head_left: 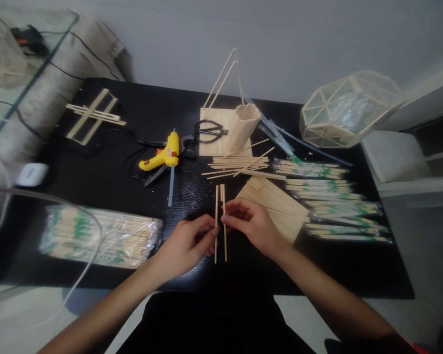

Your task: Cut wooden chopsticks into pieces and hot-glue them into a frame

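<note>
My left hand (194, 241) is closed in a pinch on one thin wooden chopstick (216, 206), which points away from me. Beside it and nearly parallel, a second chopstick (225, 246) is pinched by my right hand (253, 223). A short piece of stick (222, 192) lies against the far end of that second chopstick. A narrow gap separates the two long sticks. Just right of my right hand, a flat panel of joined sticks (280, 206) rests on the black table. Beyond my hands lies a pile of loose chopsticks (239, 164).
A yellow glue gun (166, 155) with a glue stick lies left of centre. Black scissors (211, 132) rest on a stick base bearing a round stick cup (245, 123). Wrapped chopsticks (99, 236) lie left, more packets (317, 187) right. A geometric stick frame (350, 110) stands back right.
</note>
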The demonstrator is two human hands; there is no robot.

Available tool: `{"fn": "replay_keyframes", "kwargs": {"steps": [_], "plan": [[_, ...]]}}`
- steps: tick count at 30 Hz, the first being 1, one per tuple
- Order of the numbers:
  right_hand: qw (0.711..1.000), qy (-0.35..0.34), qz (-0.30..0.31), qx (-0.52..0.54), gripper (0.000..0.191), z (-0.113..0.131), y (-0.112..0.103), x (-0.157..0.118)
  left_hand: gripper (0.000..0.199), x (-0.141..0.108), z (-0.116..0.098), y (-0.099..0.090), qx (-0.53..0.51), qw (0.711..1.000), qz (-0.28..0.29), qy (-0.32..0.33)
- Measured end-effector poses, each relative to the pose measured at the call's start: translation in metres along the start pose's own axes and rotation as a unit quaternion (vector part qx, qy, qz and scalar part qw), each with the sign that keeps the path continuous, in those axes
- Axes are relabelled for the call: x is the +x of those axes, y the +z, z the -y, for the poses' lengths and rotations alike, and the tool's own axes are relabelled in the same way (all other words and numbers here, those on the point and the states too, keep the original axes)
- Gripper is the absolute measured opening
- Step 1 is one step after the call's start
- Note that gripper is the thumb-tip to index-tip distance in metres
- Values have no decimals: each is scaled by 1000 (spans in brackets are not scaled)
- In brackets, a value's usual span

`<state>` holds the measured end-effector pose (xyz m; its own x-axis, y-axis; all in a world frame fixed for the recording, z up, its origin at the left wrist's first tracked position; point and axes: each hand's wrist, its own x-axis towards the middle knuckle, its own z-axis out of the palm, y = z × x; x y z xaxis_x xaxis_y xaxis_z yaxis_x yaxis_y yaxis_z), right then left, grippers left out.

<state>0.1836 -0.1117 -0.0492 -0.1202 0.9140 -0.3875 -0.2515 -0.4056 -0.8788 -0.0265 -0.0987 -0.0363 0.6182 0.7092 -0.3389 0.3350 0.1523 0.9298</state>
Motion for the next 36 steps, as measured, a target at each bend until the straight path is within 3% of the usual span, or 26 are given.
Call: {"fn": "replay_keyframes", "kwargs": {"steps": [24, 36], "plan": [[999, 1, 17, -29, 30, 6, 1, -3, 22, 0, -4, 2, 8, 1000, 19, 5], [997, -15, -3, -72, 28, 12, 10, 3, 20, -7, -2, 0, 30, 999, 26, -10]]}}
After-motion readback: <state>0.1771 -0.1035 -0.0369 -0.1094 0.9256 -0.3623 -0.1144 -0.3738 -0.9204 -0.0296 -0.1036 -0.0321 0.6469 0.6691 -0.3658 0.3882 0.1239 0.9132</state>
